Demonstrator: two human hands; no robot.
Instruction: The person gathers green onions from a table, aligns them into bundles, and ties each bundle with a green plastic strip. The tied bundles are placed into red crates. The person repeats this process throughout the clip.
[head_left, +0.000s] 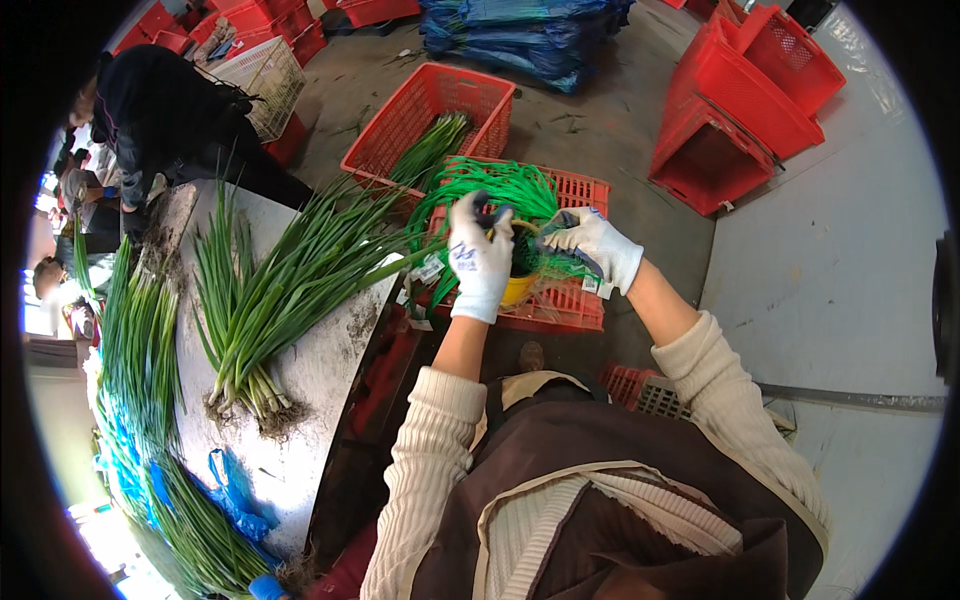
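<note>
Both of my hands wear white gloves with dark palms. My left hand (480, 251) is raised over the left side of a yellow bucket (519, 290), its fingers curled and apart with nothing plain between them. At the bucket's right side, my right hand (589, 241) has its fingers bent towards the thumb, close to thin green strands; whether it grips any is unclear. The bucket's dark inside is partly hidden by my hands. Behind them a heap of green plastic straps (499, 181) with white tags lies on a red crate (555, 309).
Left of me, a bundle of green onions (277, 300) with rooty ends lies on a metal table (300, 472), near more onions (142, 330) and a blue plastic bag (238, 502). Another red crate (431, 82) holds onions. Stacked crates (750, 112) stand right. A person (180, 120) bends over the table.
</note>
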